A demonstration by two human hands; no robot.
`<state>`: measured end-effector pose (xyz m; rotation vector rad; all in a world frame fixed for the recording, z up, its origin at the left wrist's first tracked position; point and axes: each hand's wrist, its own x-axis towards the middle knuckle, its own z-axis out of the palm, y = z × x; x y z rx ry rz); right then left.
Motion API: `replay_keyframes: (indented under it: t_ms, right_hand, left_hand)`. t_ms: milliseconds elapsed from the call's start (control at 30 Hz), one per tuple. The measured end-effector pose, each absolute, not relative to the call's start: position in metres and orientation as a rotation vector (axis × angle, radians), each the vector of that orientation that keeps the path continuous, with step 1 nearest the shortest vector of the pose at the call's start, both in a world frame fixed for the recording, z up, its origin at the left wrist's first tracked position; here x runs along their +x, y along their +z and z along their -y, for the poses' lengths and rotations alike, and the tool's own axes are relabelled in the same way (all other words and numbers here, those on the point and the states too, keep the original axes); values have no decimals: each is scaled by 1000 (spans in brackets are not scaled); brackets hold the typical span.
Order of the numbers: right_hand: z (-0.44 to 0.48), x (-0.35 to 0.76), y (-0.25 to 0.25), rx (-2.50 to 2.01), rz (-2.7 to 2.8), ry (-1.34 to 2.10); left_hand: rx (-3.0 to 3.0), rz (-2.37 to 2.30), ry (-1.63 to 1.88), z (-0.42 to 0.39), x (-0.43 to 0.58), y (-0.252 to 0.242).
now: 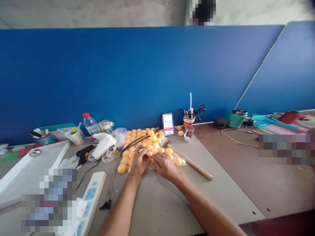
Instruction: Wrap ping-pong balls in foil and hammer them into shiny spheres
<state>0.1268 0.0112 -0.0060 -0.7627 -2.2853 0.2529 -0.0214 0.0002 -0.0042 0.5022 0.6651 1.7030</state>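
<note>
My left hand (140, 161) is closed around a small shiny, dark-patterned round piece (142, 149), too small to name. My right hand (165, 164) is close beside it, fingers pinched together near the left fingertips; whatever lies between them is hidden. Just behind both hands, many orange table tennis balls (125, 160) lie in clear plastic on the grey table. Across the balls runs a dark strip or cord (137, 140). To the right of my right hand rests a wooden stick (194, 163) with a dark end piece.
At left are a power strip (91, 200), a black glue gun (83, 154), a water bottle (90, 124) and a white tray (59, 157). A phone (168, 124), a pen cup (188, 122) and a green jar (237, 118) line the blue partition (123, 75). Someone's head shows beyond it.
</note>
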Motion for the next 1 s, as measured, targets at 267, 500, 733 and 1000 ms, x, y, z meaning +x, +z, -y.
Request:
replay_keyframes:
  t_ms: [267,500,733,1000]
  right_hand:
    - [-37,157,12,-1195,2135,370]
    - [-48,226,8,-1745,2236,370]
    - [-39,238,-12,-1765,2323,399]
    - [-57,244,-8,-1653,2085,581]
  left_hand:
    - [527,-643,1657,3,-22,-4]
    - [489,-633,1645,2,-23,-6]
    - [416,-562,1603,3,-23,-6]
    - [394,-533,1603,0,-27,-11]
